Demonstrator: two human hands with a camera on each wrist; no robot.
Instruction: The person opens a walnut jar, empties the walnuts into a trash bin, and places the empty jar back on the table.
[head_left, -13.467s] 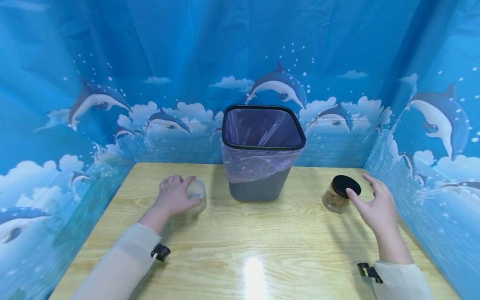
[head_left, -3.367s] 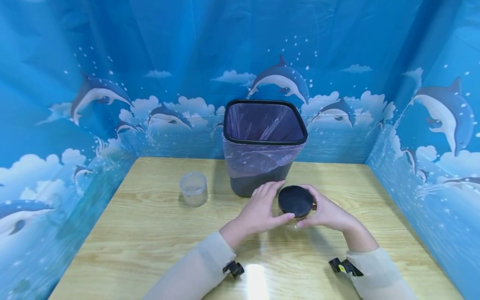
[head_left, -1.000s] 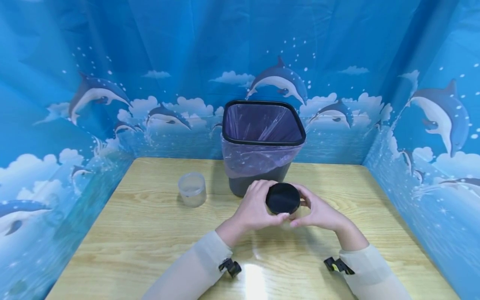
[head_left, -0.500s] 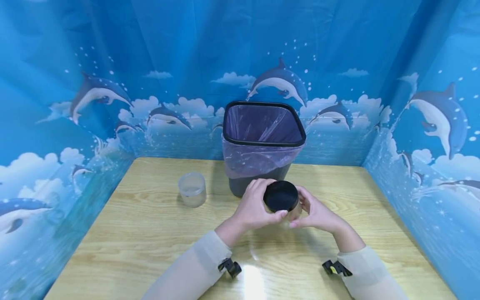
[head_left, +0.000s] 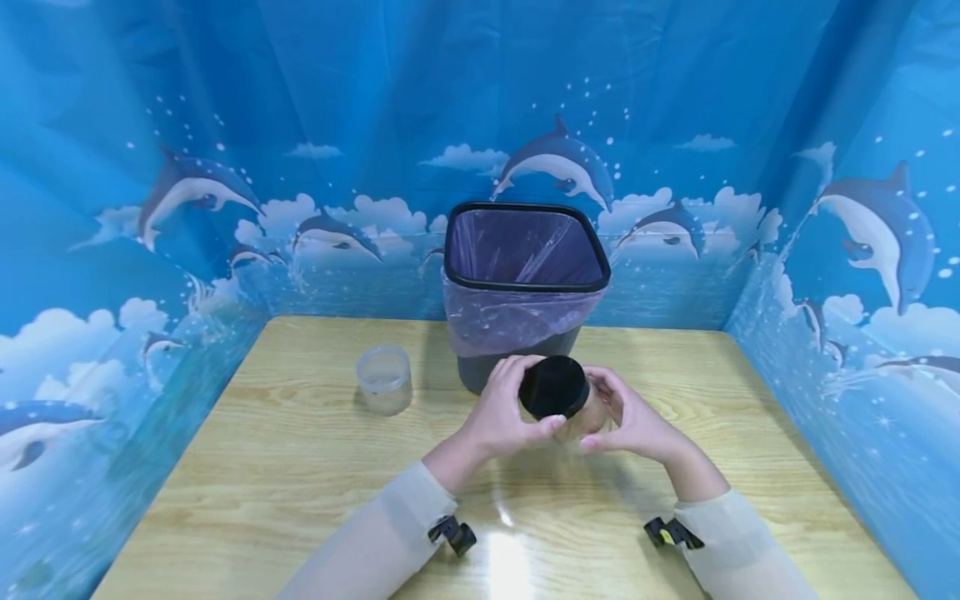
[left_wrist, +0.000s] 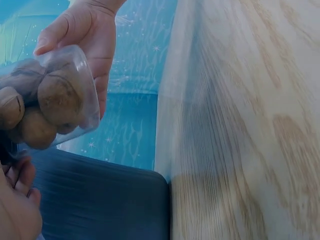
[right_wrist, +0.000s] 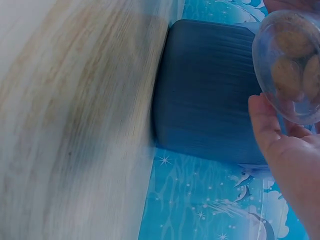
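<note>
Both hands hold a clear jar of walnuts [left_wrist: 60, 97] above the table, in front of the bin. Its black lid [head_left: 553, 387] is on and tips toward the left. My left hand [head_left: 504, 412] grips around the lid, thumb at the near side. On the other side, my right hand [head_left: 637, 423] holds the clear jar body [head_left: 592, 417] between thumb and fingers. The right wrist view shows the jar's rounded base [right_wrist: 295, 65] with walnuts behind it. Some fingertips are hidden behind the jar in the head view.
A grey waste bin [head_left: 517, 367] with a black rim [head_left: 528, 287] and a purple liner [head_left: 517, 321] stands just behind the hands. A clear plastic cup-like container [head_left: 386, 383] stands to the left on the wooden table [head_left: 315, 467]. Dolphin-printed curtains [head_left: 375, 125] enclose the table.
Over the last seconds the jar has shifted left and its lid tips further left. Much earlier the jar stood at the right, and my left hand was on the clear container, now released.
</note>
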